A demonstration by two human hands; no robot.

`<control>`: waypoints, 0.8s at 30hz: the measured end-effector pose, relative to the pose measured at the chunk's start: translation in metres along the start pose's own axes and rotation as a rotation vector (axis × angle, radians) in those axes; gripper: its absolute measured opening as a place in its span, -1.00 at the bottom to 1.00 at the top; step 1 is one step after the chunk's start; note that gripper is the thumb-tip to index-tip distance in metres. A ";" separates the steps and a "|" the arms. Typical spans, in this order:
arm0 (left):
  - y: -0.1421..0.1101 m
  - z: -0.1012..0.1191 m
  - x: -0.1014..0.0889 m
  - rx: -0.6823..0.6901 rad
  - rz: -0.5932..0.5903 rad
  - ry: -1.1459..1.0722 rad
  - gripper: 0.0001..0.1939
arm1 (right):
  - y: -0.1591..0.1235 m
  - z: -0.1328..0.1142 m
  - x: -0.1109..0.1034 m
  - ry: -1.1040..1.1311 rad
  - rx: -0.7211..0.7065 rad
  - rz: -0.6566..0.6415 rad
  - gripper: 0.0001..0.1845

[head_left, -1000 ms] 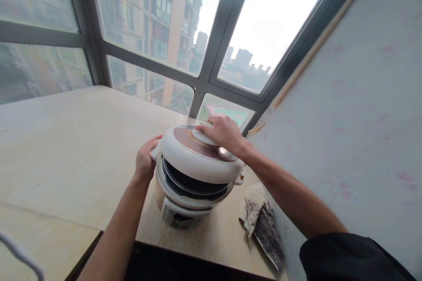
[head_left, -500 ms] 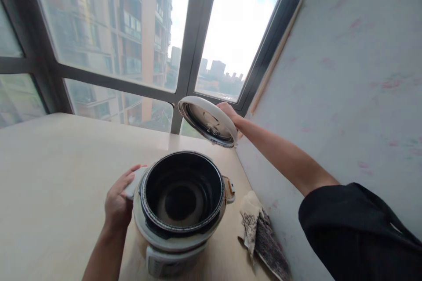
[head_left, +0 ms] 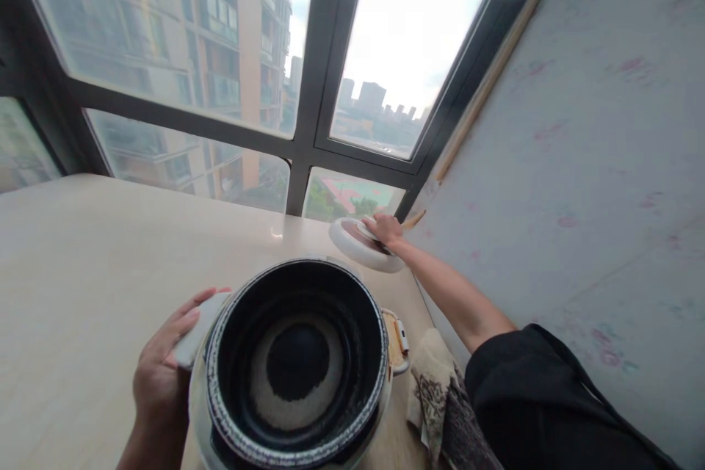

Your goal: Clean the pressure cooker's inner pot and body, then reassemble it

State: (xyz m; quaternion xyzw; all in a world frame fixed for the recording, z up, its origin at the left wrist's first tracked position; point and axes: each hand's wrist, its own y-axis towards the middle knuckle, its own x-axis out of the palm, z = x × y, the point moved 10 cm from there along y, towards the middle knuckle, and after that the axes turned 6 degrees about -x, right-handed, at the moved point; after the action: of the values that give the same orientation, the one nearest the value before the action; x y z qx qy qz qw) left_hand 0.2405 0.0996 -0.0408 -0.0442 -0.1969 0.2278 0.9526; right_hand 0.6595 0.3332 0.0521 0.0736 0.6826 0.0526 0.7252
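Our left hand point(head_left: 164, 367) curls round the smooth, pale, blocky side handle point(head_left: 199, 334) of a round cooker point(head_left: 197, 415), fingers closed over it. The cooker stands on the glossy cream counter point(head_left: 82, 272), close below us, its deep inner pot point(head_left: 297, 363) facing up: black and circular, with a matt greyish ring around the dark centre of its base and a rough, speckled rim. Farther off, near the window point(head_left: 424, 37), our right hand point(head_left: 385, 229) grips the top of the lid point(head_left: 346, 241), a shallow dome with a thick white border and a brownish middle, held right way up. We cannot tell whether its underside touches the counter. At right lies a crumpled cloth point(head_left: 438, 389), beige and dark brown, partly covered by our black sleeve point(head_left: 540, 396). The frame's bottom edge cuts off the cooker's front, and our right fingertips are hard to make out.
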 end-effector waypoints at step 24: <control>-0.009 -0.010 -0.001 -0.213 0.151 -0.132 -0.58 | -0.042 0.025 0.090 -0.122 -0.039 -0.032 -0.42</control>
State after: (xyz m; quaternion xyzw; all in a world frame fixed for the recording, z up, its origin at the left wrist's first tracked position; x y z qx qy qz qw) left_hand 0.2478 0.0910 -0.0491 -0.1446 -0.2784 0.2793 0.9075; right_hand 0.6896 0.3068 -0.0426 0.0517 0.6371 0.0498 0.7674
